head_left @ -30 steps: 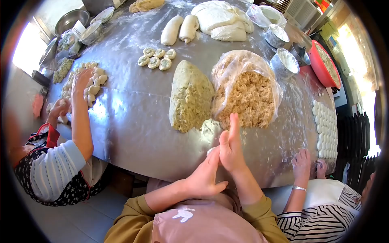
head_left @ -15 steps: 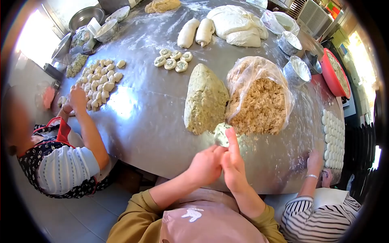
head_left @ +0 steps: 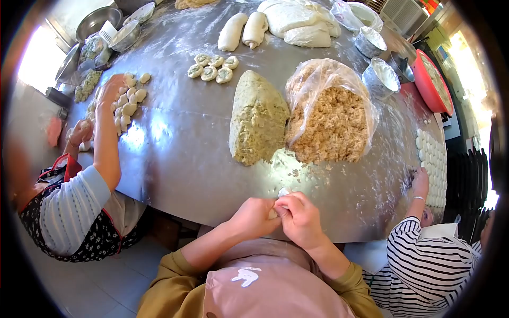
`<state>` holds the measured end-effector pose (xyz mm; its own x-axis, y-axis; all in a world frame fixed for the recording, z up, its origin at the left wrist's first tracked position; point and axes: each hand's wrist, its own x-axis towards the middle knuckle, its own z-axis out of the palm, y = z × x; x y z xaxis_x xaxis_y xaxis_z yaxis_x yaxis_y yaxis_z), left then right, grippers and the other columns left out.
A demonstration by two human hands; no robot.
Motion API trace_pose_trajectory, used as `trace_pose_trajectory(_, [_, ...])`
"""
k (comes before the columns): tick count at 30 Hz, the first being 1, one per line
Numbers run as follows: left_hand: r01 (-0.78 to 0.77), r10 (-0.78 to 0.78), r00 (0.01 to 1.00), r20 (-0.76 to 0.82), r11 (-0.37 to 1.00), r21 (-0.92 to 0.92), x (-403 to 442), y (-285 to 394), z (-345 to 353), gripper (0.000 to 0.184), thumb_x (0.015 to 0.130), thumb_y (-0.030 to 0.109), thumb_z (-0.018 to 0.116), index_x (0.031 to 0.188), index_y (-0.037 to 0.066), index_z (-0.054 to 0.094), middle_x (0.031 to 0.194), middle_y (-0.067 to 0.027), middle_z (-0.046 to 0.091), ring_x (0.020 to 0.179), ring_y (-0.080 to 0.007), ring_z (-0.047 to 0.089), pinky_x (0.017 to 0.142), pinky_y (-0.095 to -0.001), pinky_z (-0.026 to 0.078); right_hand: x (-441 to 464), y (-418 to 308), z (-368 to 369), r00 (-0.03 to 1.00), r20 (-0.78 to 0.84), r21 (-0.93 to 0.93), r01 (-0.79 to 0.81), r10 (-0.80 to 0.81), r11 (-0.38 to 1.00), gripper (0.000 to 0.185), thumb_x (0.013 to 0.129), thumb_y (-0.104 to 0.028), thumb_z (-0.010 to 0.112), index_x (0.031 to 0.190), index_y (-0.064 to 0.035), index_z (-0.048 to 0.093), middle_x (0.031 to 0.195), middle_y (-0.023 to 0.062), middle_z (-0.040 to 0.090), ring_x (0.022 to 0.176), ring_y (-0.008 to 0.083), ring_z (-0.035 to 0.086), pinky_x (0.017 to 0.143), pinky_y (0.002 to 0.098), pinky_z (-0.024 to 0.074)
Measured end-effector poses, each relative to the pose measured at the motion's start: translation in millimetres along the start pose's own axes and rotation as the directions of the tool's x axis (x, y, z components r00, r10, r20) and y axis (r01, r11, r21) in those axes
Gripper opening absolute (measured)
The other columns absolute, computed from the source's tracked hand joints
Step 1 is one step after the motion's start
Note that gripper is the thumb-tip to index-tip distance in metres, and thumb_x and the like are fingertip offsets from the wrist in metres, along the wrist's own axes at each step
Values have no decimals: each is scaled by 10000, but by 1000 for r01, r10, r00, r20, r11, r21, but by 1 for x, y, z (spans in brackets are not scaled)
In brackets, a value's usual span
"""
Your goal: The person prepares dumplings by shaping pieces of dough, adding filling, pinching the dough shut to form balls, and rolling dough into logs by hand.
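My left hand (head_left: 255,218) and my right hand (head_left: 300,218) meet over the near edge of the metal table, fingers closed on a small piece of pale dough (head_left: 273,213). Most of that piece is hidden by the fingers; a whitish bit shows at the fingertips. Beyond my hands lies a large greenish mound of filling (head_left: 259,119). Touching its right side is a brown crumbly filling (head_left: 336,130), partly covered by a clear plastic bag (head_left: 307,85).
Several small filled dough rounds (head_left: 224,75), two dough rolls (head_left: 231,33) and a big dough mass (head_left: 302,24) lie farther back. A co-worker's hand (head_left: 112,90) reaches over dough pieces at left; another's hand (head_left: 420,183) is beside rows of white pieces (head_left: 432,164) at right.
My right hand's raised finger has folded down, and both hands now pinch together. The left co-worker's arm has reached farther forward over the dough pieces. The whole view has shifted slightly.
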<state>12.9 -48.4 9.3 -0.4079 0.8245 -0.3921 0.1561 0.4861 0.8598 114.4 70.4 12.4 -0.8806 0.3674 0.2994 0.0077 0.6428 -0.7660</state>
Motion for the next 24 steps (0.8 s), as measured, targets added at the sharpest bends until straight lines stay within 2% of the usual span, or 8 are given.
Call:
trace_pose_trajectory(2, [109,-112,982,149,994,28,-11,11,-12,261,896,254,631,766,29,662,670,-156,638,659,-306,630,662,-379,488,-2,13,-5,994,-104,-152,-54,38,987,115,811,-28,722,883,-73,645,855,106,637,723,283,639,613,345,522])
trace_pose_trajectory(5, [63,112,949,295,849,-525,-14,-33,-12,261,952,282,620,846,51,678,842,-95,715,715,-204,644,651,-328,483,-1,32,-14,985,-169,-257,-75,32,964,120,823,-57,715,916,-88,645,907,95,645,794,289,652,666,371,541])
trace_pose_trajectory(6, [17,178,965,194,695,-718,-19,-15,-21,196,1000,191,550,963,31,658,1012,-102,688,865,-205,672,812,-412,557,-6,33,-10,987,-158,-294,-35,-12,955,126,819,-57,717,921,-87,648,904,93,653,793,289,657,672,376,546])
trace_pose_trajectory(9, [6,-8,1000,3,346,-938,-17,6,-34,190,992,222,570,1025,42,624,1085,-118,657,916,-235,670,816,-456,557,-25,37,11,995,16,-345,96,-97,934,254,823,-107,714,1064,-60,651,1124,133,642,1045,311,620,872,389,533])
trace_pose_trajectory(13, [-130,283,954,-101,86,-988,-2,-23,-29,545,1009,518,401,674,105,517,743,-59,555,686,-259,576,579,-416,470,-32,44,19,987,134,-272,117,-83,955,392,887,-154,652,1232,17,578,1294,205,564,1235,383,509,1039,441,432])
trace_pose_trajectory(16, [-144,37,989,-140,161,-976,-2,-13,-28,645,986,615,320,580,120,396,632,-32,421,608,-242,491,541,-379,412,-18,33,-3,1000,0,-112,11,-11,994,412,952,-210,587,1276,39,529,1303,227,550,1225,403,508,1033,440,421])
trace_pose_trajectory(19, [-226,-56,970,-237,156,-962,7,-14,-26,634,981,625,324,616,118,434,750,-77,566,762,-256,551,700,-414,466,5,1,-19,1000,-12,30,0,0,1000,436,963,-235,573,1301,33,509,1330,230,531,1222,397,510,1025,433,426])
trace_pose_trajectory(24, [-316,45,947,-319,-57,-947,4,24,-12,692,946,695,320,1232,93,510,1358,-157,494,1269,-285,432,1055,-443,337,20,-20,20,998,-43,193,-47,56,980,414,992,-329,541,1256,-14,491,1146,188,581,973,337,608,833,391,496])
